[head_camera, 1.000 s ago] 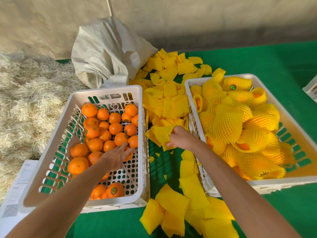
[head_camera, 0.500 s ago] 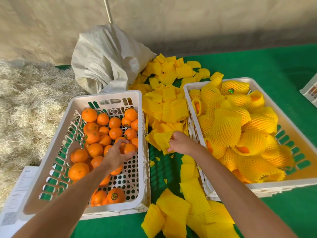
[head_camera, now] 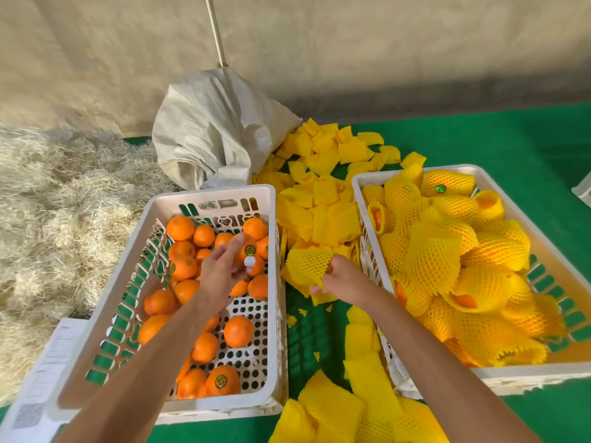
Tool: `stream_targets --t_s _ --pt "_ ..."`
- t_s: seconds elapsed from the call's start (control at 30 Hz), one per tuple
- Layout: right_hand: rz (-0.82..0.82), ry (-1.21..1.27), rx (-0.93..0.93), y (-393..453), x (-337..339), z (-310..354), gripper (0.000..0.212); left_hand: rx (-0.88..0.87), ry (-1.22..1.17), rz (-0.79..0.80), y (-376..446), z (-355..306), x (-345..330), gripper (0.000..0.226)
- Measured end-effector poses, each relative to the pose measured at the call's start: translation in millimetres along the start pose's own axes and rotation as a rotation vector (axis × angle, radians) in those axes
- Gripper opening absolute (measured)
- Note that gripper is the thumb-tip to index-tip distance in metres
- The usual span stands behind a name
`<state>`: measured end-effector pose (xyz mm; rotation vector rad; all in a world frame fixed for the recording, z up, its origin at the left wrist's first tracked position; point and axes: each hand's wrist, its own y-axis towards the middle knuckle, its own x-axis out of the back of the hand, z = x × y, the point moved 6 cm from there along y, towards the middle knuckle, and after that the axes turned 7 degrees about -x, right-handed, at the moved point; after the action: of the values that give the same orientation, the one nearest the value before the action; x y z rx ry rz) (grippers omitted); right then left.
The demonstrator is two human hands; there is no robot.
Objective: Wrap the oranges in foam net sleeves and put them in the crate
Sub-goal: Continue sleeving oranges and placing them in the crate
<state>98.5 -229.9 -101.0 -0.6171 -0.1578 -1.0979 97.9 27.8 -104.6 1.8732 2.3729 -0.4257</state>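
An orange (head_camera: 245, 251) (green sticker showing) is gripped in the left hand (head_camera: 220, 271), above the white crate (head_camera: 271, 282) of bare fruit. Just right, a yellow foam net sleeve (head_camera: 307, 265) is pinched by the right hand (head_camera: 343, 279).

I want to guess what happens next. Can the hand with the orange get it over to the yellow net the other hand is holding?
Probably yes. The left hand holds the orange above the crate wall, and the right hand holds the net sleeve just beyond it, nothing between.
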Motion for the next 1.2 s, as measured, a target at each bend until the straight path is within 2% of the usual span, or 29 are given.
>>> stream_targets --t_s 0.13,0.23,0.3,0.37,0.43,0.53,0.67,0.73,0.8,0.9,1.03,1.07,1.2 --pt "-0.126 0.138 0.044 -4 12 5 0.035 -0.077 -0.123 -0.003 -1 -30 -40 0.083" --pt "-0.247 0.145 0.040 -10 24 7 0.030 -0.114 -0.173 0.051 -2 -42 -71 0.070" --pt "-0.270 0.183 -0.034 -10 27 4 0.022 -0.120 -0.175 0.056 -4 -45 -88 0.056" --pt "-0.253 0.275 -0.099 -9 24 3 0.028 -0.109 -0.115 0.058 -7 -46 -102 0.047" --pt "-0.216 0.361 -0.123 -11 19 5 0.040 -0.074 -0.077 0.083 -10 -44 -115 0.048" --pt "-0.208 0.459 -0.102 -14 22 10 0.043 -0.052 -0.078 0.109 -13 -40 -130 0.056" --pt "-0.340 0.547 -0.029 -23 38 13 0.042 -0.084 -0.002 0.074 -10 -31 -136 0.059" --pt "-0.391 0.529 -0.014 -26 44 12 0.043 -0.074 -0.055 0.063 -12 -29 -136 0.064" --pt "-0.411 0.615 -0.035 -21 47 7 0.039 -0.074 -0.145 0.056 -11 -29 -134 0.067" --pt "-0.351 0.725 -0.045 -12 45 5 0.025 -0.099 -0.211 0.084 -8 -30 -129 0.052" --pt "-0.116 0.745 -0.102 -6 24 8 0.025 -0.085 -0.091 0.053 -12 -27 -124 0.021" --pt "-0.093 0.742 -0.116 -5 22 7 0.025 -0.083 -0.045 0.049 -13 -25 -124 0.019" --pt "-0.097 0.768 -0.100 -3 22 8 0.021 -0.078 0.046 0.075 -14 -18 -126 0.040"
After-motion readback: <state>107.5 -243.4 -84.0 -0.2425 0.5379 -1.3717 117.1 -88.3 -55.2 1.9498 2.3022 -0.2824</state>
